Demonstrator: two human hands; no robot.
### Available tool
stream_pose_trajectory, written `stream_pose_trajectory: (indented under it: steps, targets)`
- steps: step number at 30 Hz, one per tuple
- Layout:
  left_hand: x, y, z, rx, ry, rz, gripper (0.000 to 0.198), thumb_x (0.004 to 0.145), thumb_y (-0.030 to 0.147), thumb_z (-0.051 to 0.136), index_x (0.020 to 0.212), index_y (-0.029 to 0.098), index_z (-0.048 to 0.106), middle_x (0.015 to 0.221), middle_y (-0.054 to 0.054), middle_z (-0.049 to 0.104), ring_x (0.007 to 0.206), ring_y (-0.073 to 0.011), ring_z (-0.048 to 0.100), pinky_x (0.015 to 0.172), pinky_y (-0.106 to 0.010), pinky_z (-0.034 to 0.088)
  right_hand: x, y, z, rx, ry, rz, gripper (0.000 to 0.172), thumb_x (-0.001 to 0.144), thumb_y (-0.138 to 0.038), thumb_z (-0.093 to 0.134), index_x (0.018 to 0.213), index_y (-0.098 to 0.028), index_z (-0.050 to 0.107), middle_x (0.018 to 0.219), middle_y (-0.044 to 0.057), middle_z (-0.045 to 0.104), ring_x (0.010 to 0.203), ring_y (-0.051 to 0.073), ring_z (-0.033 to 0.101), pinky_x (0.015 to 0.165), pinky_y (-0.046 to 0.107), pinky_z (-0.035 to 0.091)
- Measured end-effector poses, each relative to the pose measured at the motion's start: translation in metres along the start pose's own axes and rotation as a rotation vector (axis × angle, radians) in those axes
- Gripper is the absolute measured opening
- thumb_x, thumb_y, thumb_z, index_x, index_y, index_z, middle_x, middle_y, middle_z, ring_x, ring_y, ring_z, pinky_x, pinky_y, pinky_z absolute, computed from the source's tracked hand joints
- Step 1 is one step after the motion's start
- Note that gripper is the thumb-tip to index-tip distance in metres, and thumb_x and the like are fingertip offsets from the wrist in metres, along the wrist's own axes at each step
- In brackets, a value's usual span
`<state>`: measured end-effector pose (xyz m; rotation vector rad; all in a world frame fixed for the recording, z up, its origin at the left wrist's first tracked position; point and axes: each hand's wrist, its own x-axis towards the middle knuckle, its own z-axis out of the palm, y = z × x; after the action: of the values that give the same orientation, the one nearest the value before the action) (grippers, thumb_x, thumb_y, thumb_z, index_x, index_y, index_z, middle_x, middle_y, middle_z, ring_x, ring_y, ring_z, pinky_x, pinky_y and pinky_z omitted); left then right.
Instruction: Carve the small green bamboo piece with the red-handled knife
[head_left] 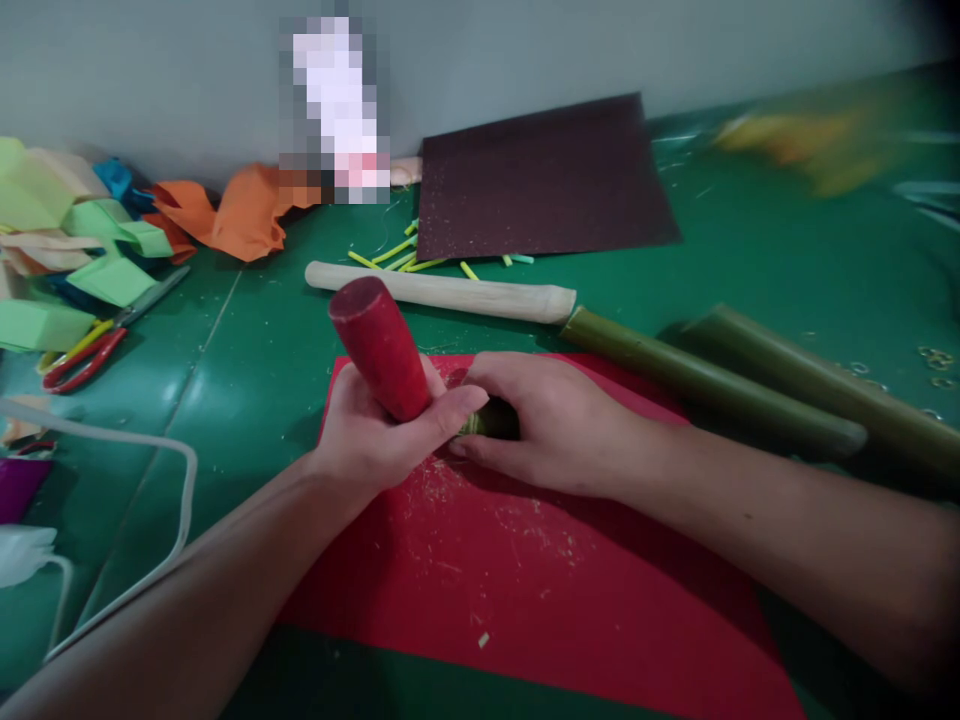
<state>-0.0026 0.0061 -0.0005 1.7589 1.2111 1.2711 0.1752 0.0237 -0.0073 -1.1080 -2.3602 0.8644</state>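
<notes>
My left hand (382,430) is wrapped round a thick red cylinder (382,350), which tilts up and to the left. Its thumb reaches right, close to the fingertips of my right hand (551,420). That hand is closed round a short dark green piece (499,419), with pale green strands at its left end. Whether the red cylinder and the green piece touch is hidden by the fingers. Both hands are over a red sheet (585,620), which bears pale shavings (540,525) and a small pale chip (484,639).
Beyond the sheet lie a pale stick (450,294), green bamboo lengths (712,385) and a dark brown sheet (540,180). Coloured paper (112,245), red-handled scissors (94,360) and a white cord (187,490) are on the left. Small rings (941,365) lie at the right.
</notes>
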Motion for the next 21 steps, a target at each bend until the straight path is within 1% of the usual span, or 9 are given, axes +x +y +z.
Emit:
stream_pose_trajectory:
  steps: [2, 4, 6, 8, 9, 11, 14, 16, 21]
  targets:
    - [-0.0004, -0.001, 0.0011, -0.013, 0.013, 0.011, 0.028, 0.073, 0.025, 0.079, 0.055, 0.018, 0.058, 0.052, 0.005, 0.057, 0.047, -0.0073, 0.055, 0.046, -0.018, 0.047, 0.0002, 0.0001, -0.0005, -0.001, -0.002, 0.008, 0.02, 0.08, -0.035, 0.07, 0.088, -0.018, 0.063, 0.089, 0.003, 0.068, 0.074, 0.015, 0.059, 0.065, 0.027, 0.04]
    - [-0.0006, -0.0023, 0.0034, -0.049, 0.106, 0.003, 0.023, 0.073, 0.023, 0.078, 0.059, 0.019, 0.06, 0.054, 0.005, 0.059, 0.049, -0.0075, 0.056, 0.048, -0.019, 0.048, 0.0008, -0.0001, -0.0015, -0.004, -0.015, 0.013, 0.021, 0.08, -0.036, 0.069, 0.091, -0.018, 0.064, 0.091, 0.004, 0.069, 0.077, 0.017, 0.061, 0.067, 0.028, 0.041]
    - [-0.0004, -0.0034, 0.0056, -0.095, 0.236, -0.04, 0.021, 0.074, 0.023, 0.078, 0.061, 0.021, 0.061, 0.055, 0.006, 0.059, 0.048, -0.0069, 0.054, 0.048, -0.019, 0.048, 0.0015, -0.0005, -0.0025, -0.012, -0.034, 0.02, 0.023, 0.08, -0.035, 0.069, 0.095, -0.018, 0.066, 0.095, 0.005, 0.069, 0.082, 0.018, 0.062, 0.071, 0.029, 0.043]
    - [-0.0001, -0.0042, 0.0063, -0.133, 0.273, -0.092, 0.024, 0.075, 0.025, 0.077, 0.059, 0.02, 0.06, 0.054, 0.006, 0.056, 0.044, -0.0061, 0.049, 0.046, -0.02, 0.046, 0.0019, -0.001, -0.0029, -0.02, -0.045, 0.021, 0.024, 0.08, -0.034, 0.069, 0.098, -0.018, 0.067, 0.097, 0.006, 0.069, 0.085, 0.019, 0.063, 0.073, 0.03, 0.043]
    - [-0.0002, -0.0043, 0.006, -0.149, 0.25, -0.102, 0.027, 0.076, 0.026, 0.077, 0.057, 0.02, 0.058, 0.052, 0.006, 0.054, 0.043, -0.0058, 0.046, 0.045, -0.02, 0.045, 0.0019, -0.0011, -0.0029, -0.022, -0.046, 0.02, 0.024, 0.08, -0.033, 0.069, 0.098, -0.018, 0.067, 0.097, 0.006, 0.069, 0.086, 0.02, 0.063, 0.073, 0.03, 0.043]
    - [-0.0009, -0.0043, 0.0044, -0.169, 0.167, -0.084, 0.031, 0.077, 0.027, 0.075, 0.054, 0.019, 0.056, 0.05, 0.005, 0.05, 0.042, -0.0059, 0.044, 0.044, -0.02, 0.045, 0.0018, -0.0012, -0.0023, -0.02, -0.037, 0.012, 0.021, 0.08, -0.033, 0.069, 0.094, -0.018, 0.066, 0.095, 0.005, 0.069, 0.083, 0.018, 0.062, 0.071, 0.029, 0.042]
    - [-0.0028, -0.0039, 0.002, -0.142, 0.074, -0.03, 0.032, 0.077, 0.026, 0.075, 0.054, 0.018, 0.056, 0.051, 0.004, 0.053, 0.046, -0.0068, 0.049, 0.046, -0.02, 0.046, 0.0011, -0.0009, -0.0011, -0.015, -0.013, 0.01, 0.019, 0.08, -0.034, 0.069, 0.088, -0.018, 0.063, 0.088, 0.003, 0.067, 0.074, 0.015, 0.059, 0.066, 0.027, 0.039]
    - [-0.0037, -0.0037, 0.0016, -0.103, 0.041, -0.014, 0.031, 0.075, 0.027, 0.077, 0.055, 0.018, 0.056, 0.052, 0.004, 0.055, 0.047, -0.0072, 0.052, 0.046, -0.019, 0.047, 0.0006, -0.0004, -0.0004, -0.015, 0.003, 0.003, 0.02, 0.08, -0.035, 0.07, 0.085, -0.018, 0.061, 0.085, 0.003, 0.066, 0.07, 0.014, 0.056, 0.063, 0.027, 0.038]
    - [-0.0026, -0.0018, 0.0014, -0.049, 0.003, 0.003, 0.031, 0.073, 0.028, 0.079, 0.055, 0.018, 0.056, 0.051, 0.005, 0.056, 0.044, -0.0069, 0.053, 0.043, -0.018, 0.046, -0.0004, 0.0011, 0.0001, 0.008, -0.002, -0.014, 0.02, 0.08, -0.034, 0.069, 0.087, -0.018, 0.061, 0.09, 0.004, 0.067, 0.076, 0.015, 0.058, 0.067, 0.027, 0.04]
